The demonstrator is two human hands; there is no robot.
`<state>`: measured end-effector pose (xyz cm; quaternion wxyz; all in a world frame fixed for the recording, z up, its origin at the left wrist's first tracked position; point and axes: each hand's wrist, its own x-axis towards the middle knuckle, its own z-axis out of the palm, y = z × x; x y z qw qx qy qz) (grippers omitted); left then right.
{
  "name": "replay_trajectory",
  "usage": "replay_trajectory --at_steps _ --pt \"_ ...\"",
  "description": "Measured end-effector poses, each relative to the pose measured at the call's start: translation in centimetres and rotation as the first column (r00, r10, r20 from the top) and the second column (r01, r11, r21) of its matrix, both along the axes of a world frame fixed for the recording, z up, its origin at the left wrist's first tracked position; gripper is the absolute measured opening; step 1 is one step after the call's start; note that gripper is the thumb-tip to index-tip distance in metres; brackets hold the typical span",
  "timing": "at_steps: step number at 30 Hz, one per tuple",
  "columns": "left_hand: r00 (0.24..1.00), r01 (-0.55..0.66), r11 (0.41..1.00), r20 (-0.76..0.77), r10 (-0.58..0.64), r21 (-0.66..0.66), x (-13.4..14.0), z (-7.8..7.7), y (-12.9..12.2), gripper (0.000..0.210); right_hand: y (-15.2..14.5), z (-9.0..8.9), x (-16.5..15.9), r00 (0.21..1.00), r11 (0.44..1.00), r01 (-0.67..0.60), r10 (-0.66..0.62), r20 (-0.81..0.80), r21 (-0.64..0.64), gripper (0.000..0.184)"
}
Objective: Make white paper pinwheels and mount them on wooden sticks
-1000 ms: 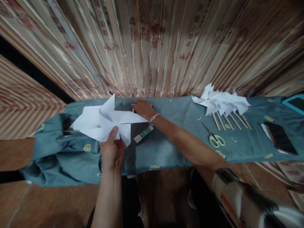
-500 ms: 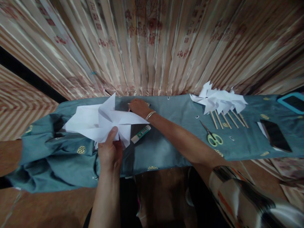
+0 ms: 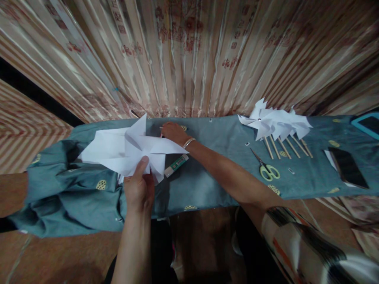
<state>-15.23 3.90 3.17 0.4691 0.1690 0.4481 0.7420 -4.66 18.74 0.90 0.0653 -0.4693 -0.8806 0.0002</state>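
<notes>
Our left hand (image 3: 138, 189) pinches the paper pinwheel (image 3: 145, 146); behind it, we cannot tell how our right hand (image 3: 174, 133) grips. We judge the pinwheel light, easily creased, best held centrally.

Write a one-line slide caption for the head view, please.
Left hand gripping a folded paper pinwheel, right hand beyond a green-labelled tube; scissors and pinwheels on sticks lie farther right.
</notes>
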Motion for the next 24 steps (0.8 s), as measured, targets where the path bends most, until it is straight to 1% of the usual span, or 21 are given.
replay_trajectory --at_steps 2,6,11,18,24 --pt "1.000 0.011 1.000 -0.007 -0.011 0.009 0.03 0.00 -0.05 0.031 -0.03 0.11 0.05 1.000 1.000 -0.004 0.004 0.011 -0.010 0.025" --pt "1.000 -0.017 1.000 -0.015 0.017 -0.006 0.13 0.05 -0.13 0.035 0.03 0.22 0.09 0.999 0.999 -0.007 0.009 0.037 -0.031 0.026" --pt "1.000 -0.008 1.000 -0.002 0.008 -0.021 0.25 0.05 -0.20 0.035 -0.03 0.36 -0.01 0.999 0.999 -0.004 0.006 0.048 -0.045 0.028" --pt "1.000 -0.019 1.000 0.007 0.019 0.002 0.52 0.26 -0.29 0.037 0.13 0.14 -0.04 0.999 0.999 0.016 -0.014 0.047 -0.045 0.030" --pt "0.998 -0.003 1.000 -0.063 0.001 -0.029 0.82 0.29 -0.34 0.030 -0.04 -0.03 0.02 1.000 0.999 0.010 -0.009 0.009 -0.035 0.026"
